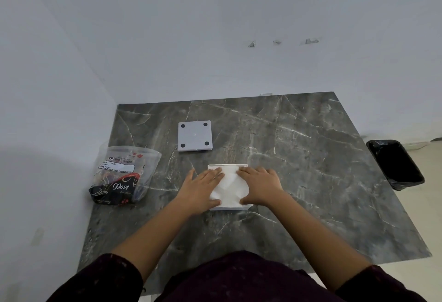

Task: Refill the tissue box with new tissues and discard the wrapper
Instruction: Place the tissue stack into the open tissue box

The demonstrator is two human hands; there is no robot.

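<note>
A stack of white tissues sits in the open white tissue box, which lies on the dark marble table near the person's side and roughly at the middle of its width. Both hands lie flat on the tissues with fingers spread, gripping nothing: the left hand covers the stack's left side, its thumb at the near left corner, and the right hand covers the right side, thumb at the near right corner. Beyond the box, apart from it, lies a white square panel with four dark round feet facing up. Toward the table's left edge rests a crumpled plastic wrapper, clear above and black with "Dove" lettering below. Off the table's right edge stands a bin lined with a black bag.
</note>
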